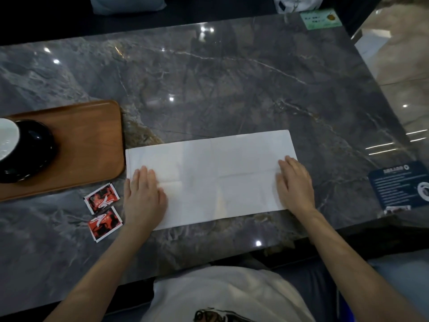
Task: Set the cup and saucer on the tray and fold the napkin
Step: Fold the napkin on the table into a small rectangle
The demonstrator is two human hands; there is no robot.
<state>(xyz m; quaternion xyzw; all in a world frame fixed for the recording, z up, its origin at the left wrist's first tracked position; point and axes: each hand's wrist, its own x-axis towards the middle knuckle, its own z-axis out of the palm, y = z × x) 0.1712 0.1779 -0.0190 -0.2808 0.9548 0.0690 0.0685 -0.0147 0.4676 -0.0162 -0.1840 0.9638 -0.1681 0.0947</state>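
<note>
my left hand and right hand lie flat, fingers straight, pressing the ends of the napkin on the desk. cup and saucer already on tray. next fold: match edges, then crease firmly.

This looks like a café or restaurant: a glossy grey marble table carries a printed notice sticker, a green label, red sachets and a wooden serving tray.

Head-worn view, steeply down onto table
</note>
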